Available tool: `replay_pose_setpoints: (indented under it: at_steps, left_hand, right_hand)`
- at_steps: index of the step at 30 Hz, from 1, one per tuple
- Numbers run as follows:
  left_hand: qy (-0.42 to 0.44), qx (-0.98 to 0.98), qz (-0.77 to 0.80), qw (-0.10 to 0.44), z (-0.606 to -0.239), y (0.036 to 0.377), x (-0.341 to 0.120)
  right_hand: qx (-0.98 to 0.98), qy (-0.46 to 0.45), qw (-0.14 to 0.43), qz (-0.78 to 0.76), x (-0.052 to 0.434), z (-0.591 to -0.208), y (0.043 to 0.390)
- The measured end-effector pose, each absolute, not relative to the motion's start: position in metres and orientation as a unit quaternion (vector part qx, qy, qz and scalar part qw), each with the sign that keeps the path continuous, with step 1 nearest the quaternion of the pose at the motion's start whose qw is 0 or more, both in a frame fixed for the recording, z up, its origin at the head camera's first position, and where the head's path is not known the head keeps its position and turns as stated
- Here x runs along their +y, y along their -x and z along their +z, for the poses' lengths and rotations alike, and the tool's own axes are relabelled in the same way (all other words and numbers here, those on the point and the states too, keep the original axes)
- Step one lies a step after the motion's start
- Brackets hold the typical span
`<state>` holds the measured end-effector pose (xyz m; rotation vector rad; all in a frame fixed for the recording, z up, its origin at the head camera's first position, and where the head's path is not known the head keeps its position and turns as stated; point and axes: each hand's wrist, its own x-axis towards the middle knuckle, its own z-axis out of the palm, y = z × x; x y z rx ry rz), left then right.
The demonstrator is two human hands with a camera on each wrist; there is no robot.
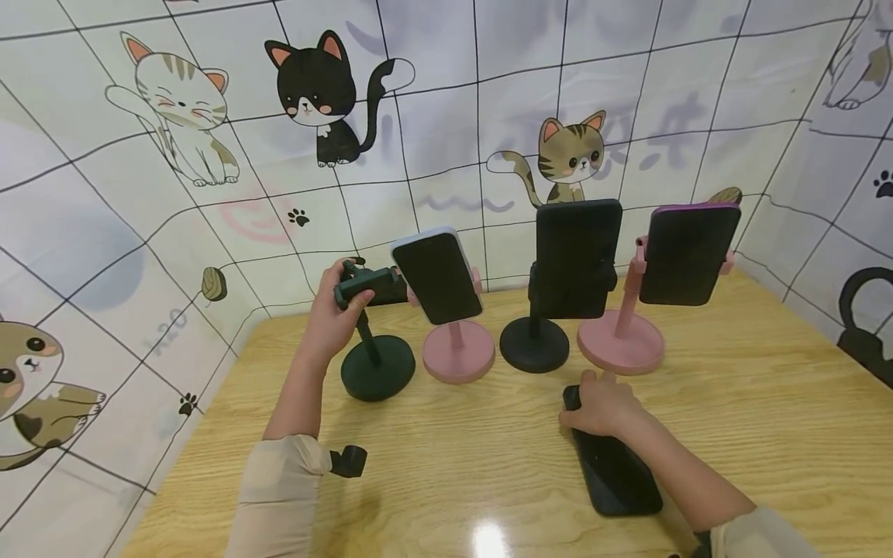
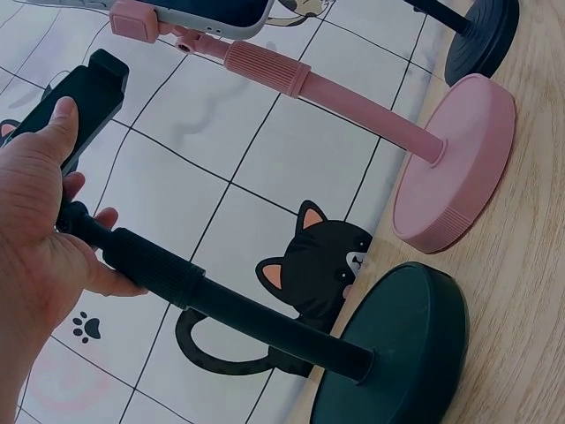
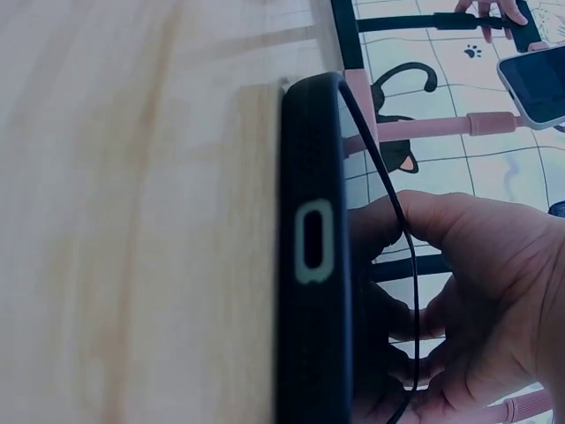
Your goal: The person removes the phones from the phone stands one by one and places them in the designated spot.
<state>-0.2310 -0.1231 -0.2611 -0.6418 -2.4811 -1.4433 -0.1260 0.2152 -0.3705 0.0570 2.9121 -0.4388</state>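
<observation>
At the left end of a row of stands, my left hand (image 1: 335,322) grips the top holder of a dark green phone stand (image 1: 377,368). In the left wrist view, the left thumb (image 2: 60,124) lies along that holder, with other fingers behind the stem. A dark phone (image 1: 621,477) lies on the table in front of the stands, screen up. My right hand (image 1: 607,407) holds its far end, thumb at the left edge. The right wrist view faces the phone's port end (image 3: 313,353); curled fingers are behind it, partly hidden.
A pink stand (image 1: 456,353) holds a pale-edged phone (image 1: 439,279). Right of it, a black stand (image 1: 533,345) and another pink stand (image 1: 621,341) each carry a dark-screened phone. A cat-patterned wall covering (image 1: 432,139) is behind. A black looped object (image 1: 868,349) is at the right edge.
</observation>
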Motion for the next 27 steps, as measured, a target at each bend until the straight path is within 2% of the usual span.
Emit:
replay_pose_setpoints:
  at_steps: [7, 17, 27]
  left_hand:
    - [0.221, -0.841, -0.485, 0.096, -0.261, 0.231, -0.126]
    - [0.249, -0.824, -0.499, 0.098, -0.283, 0.256, -0.142]
    - [0.266, -0.813, -0.512, 0.074, -0.273, 0.245, -0.143]
  right_hand:
    - [0.989, 0.002, 0.093, -0.113, 0.219, -0.374, 0.129]
    - [0.988, -0.007, 0.096, -0.120, 0.218, -0.373, 0.128]
    - [0.986, -0.016, 0.106, -0.129, 0.218, -0.373, 0.128]
